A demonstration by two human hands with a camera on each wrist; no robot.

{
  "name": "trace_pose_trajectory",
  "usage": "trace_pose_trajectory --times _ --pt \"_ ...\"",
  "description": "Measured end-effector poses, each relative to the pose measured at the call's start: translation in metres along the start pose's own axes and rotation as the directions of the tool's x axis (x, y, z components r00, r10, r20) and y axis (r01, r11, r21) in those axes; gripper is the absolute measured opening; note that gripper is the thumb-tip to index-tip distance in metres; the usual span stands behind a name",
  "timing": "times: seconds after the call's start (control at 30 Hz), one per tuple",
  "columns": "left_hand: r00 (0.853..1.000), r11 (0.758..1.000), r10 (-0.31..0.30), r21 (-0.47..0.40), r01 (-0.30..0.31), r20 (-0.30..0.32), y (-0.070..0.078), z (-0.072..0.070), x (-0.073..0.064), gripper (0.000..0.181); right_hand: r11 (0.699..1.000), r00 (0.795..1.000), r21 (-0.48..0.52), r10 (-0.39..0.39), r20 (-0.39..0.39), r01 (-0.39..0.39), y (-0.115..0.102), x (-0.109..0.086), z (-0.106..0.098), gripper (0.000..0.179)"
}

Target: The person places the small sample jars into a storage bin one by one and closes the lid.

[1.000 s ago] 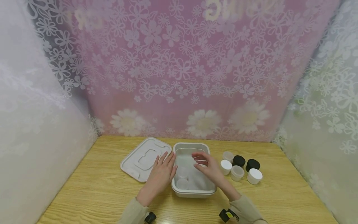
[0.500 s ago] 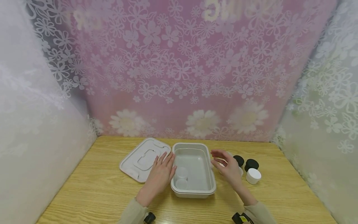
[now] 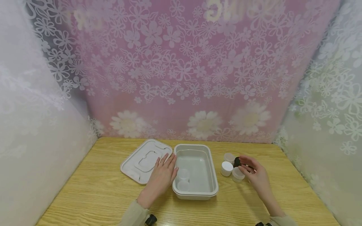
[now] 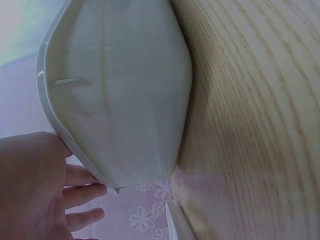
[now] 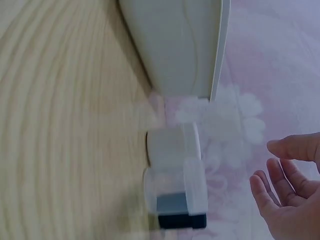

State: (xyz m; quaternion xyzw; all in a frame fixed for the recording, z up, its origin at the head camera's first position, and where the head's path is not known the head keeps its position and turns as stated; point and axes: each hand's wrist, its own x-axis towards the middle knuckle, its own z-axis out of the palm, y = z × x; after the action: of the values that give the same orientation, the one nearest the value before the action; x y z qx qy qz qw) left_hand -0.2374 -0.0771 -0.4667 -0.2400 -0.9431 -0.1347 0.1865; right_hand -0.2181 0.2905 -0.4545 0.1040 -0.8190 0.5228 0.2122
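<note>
Wood-grain table before a pink floral backdrop — 3 large daisies low on it — between pale side panels.

The left hand touches with its fingers the rim of a pale plastic container, standing on the wooden tabletop.

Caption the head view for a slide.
Left hand touching an open pale tub, lid lying alongside; right hand poised above small jars on a table.
</note>
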Motion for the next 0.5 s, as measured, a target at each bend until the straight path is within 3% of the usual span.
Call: trace_pose_trajectory --times 0.33,0.5 --pt "1.000 1.000 0.007 -0.005 -0.007 -0.006 0.000 0.001 0.000 0.051 0.996 0.994 -0.084 0.019 -0.104 -0.028 0.017 -0.009 -0.040 0.043" --pt "1.000 1.000 0.007 -0.002 -0.007 -0.003 0.000 0.001 -0.001 0.051 0.988 0.989 -0.133 0.068 -0.130 -0.085 0.027 -0.013 -0.054 0.047"
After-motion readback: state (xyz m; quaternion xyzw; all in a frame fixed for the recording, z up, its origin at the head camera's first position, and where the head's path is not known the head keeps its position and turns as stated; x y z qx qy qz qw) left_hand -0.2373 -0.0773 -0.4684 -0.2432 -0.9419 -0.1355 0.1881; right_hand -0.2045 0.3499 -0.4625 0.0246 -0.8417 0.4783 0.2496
